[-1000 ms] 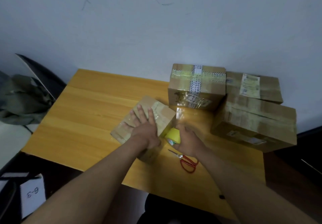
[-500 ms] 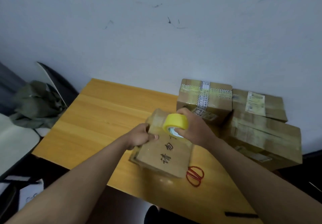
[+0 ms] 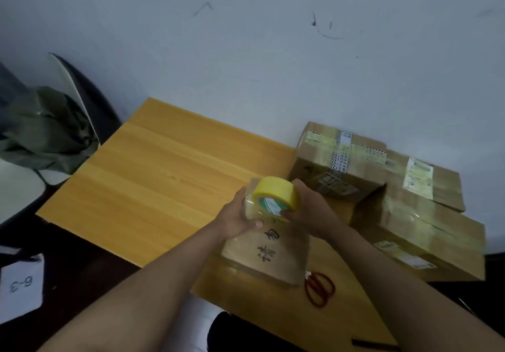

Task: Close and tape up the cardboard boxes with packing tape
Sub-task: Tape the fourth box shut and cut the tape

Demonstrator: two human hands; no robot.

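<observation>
A small cardboard box (image 3: 276,256) with black handwritten characters stands tilted on its edge on the wooden table (image 3: 153,182). My left hand (image 3: 237,217) grips its upper left corner, thumb on the near face. My right hand (image 3: 311,209) holds a yellow roll of packing tape (image 3: 276,197) against the box's top edge. Clear tape covers part of the box's upper face.
Red-handled scissors (image 3: 319,287) lie on the table just right of the box. Three taped boxes stand at the back right: one with striped tape (image 3: 338,165), one labelled (image 3: 426,182), and a large one (image 3: 426,236). A chair with a green cloth (image 3: 43,132) is at left.
The box went from lying flat under my left palm to standing tilted on edge. My right hand lifted the tape roll from table level to the box's top edge.
</observation>
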